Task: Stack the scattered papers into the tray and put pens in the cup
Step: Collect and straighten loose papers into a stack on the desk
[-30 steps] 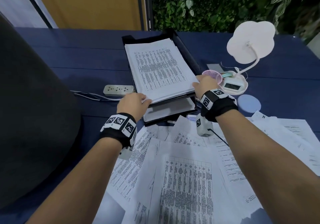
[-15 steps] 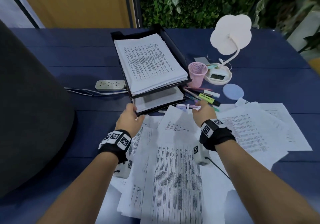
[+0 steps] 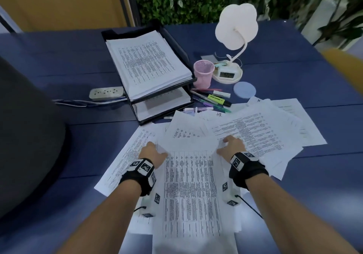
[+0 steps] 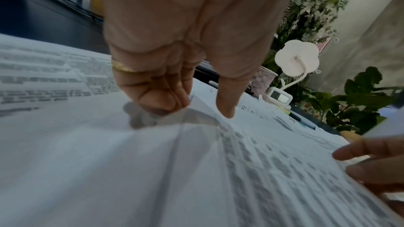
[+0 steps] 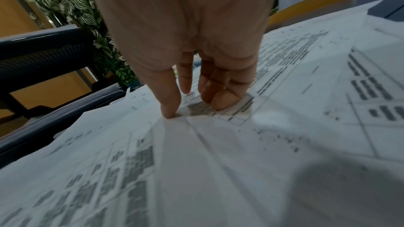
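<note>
Printed papers (image 3: pixel 255 130) lie scattered over the near part of the blue table. My left hand (image 3: pixel 154 151) pinches the top-left corner of the table-printed sheet (image 3: pixel 190 185); in the left wrist view the corner lifts between fingers and thumb (image 4: pixel 196 108). My right hand (image 3: pixel 231 145) touches the papers at the sheet's top-right corner, thumb and fingertips pressing down (image 5: pixel 196 108). The black two-level tray (image 3: pixel 176 43) holds a thick paper stack (image 3: pixel 147 63). Several pens and markers (image 3: pixel 214 98) lie beside the pink mesh cup (image 3: pixel 203 73).
A white flower-shaped lamp (image 3: pixel 235 30) with a small clock (image 3: pixel 226 74) stands right of the cup. Near the pens lies a pale blue disc (image 3: pixel 244 90). A power strip (image 3: pixel 107 93) sits left of the tray. A dark chair back (image 3: pixel 25 136) fills the left.
Both hands have drawn back from the tray's paper stack to the scattered papers near me. The left hand has taken hold of a sheet's corner.
</note>
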`<state>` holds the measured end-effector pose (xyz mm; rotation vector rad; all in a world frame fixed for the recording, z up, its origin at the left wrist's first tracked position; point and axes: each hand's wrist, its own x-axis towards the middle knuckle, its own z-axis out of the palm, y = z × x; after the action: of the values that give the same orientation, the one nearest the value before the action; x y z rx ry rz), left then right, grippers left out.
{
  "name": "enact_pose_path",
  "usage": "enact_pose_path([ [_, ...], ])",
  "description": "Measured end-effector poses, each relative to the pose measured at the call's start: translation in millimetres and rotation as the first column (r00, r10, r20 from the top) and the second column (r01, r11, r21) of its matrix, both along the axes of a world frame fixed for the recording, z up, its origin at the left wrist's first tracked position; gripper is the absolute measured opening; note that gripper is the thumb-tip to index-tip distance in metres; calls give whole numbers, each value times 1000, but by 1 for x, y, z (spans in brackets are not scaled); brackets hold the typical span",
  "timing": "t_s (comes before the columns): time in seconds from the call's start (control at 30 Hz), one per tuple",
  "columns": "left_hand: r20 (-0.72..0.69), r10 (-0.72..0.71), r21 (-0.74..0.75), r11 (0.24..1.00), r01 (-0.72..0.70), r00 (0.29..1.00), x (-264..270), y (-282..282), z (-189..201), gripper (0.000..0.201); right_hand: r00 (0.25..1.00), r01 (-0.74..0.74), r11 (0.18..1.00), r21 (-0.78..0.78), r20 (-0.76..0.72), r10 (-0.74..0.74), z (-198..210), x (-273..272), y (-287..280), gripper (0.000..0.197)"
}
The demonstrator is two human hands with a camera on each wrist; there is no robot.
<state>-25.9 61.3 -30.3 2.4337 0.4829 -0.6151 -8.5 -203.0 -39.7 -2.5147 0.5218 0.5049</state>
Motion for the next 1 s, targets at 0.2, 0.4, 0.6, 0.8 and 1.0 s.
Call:
enact_pose_path([
  [0.2,-34,-124,0,992,125,992,-8,-6,-1,26,999,52,997,52,5,-52,-1,-4,-11,31],
  [0.4,145,4,16,1000,-6,989,-7,-15,1,7,999,22,986,-164,-38,-29,2,-14,-20,36],
  [0.6,181,178,91,976,-197,967,2,8,7,33,990,-138,973,-183,-5,139,2,-24,-11,77],
  [0.8,171,225,-88,973,-213,959,-3,26,-13,48,986,-163,959,-232,-67,151,9,-21,4,66],
  [1.0,148,260,-224,949,-223,954,-7,42,-15,28,983,-184,967,-179,-44,179,14,-12,3,34],
])
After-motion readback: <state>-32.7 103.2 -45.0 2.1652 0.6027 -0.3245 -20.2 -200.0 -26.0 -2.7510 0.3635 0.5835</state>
